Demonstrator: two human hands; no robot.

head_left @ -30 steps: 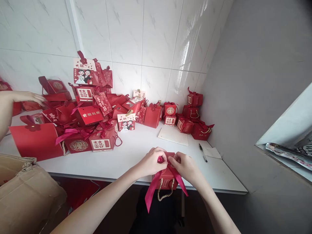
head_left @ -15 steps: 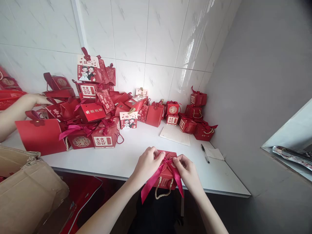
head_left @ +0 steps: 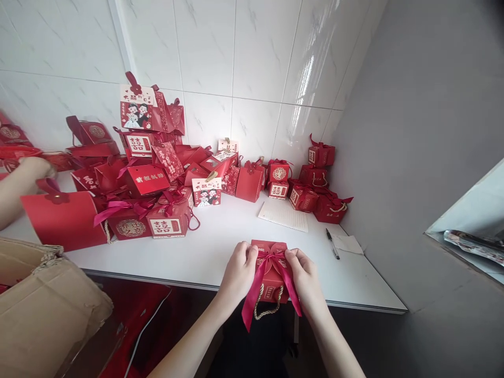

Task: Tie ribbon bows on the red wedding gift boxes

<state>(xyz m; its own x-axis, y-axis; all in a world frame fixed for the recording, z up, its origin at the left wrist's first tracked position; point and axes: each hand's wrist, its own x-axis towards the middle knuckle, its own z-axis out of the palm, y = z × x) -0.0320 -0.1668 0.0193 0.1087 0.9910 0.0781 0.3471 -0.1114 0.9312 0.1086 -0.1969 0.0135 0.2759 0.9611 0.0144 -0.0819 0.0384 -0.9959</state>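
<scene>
A small red gift box (head_left: 271, 270) with a rope handle and a magenta ribbon (head_left: 252, 302) sits at the near edge of the white table (head_left: 212, 247). My left hand (head_left: 239, 272) grips the box's left side, fingers curled over its top. My right hand (head_left: 302, 275) holds the right side, fingertips pinched at the ribbon's knot. Two ribbon tails hang down in front of the box.
A heap of red gift boxes and bags (head_left: 149, 173) fills the back left, with several small boxes (head_left: 315, 191) at the back right. A notepad (head_left: 284, 216), a pen (head_left: 329, 244) and another person's hand (head_left: 33, 168) are also here. A cardboard box (head_left: 47, 310) stands low left.
My hands moved from fiddling at the ribbon's knot on top to gripping the box's two sides. The other person's hand at far left drew back leftward.
</scene>
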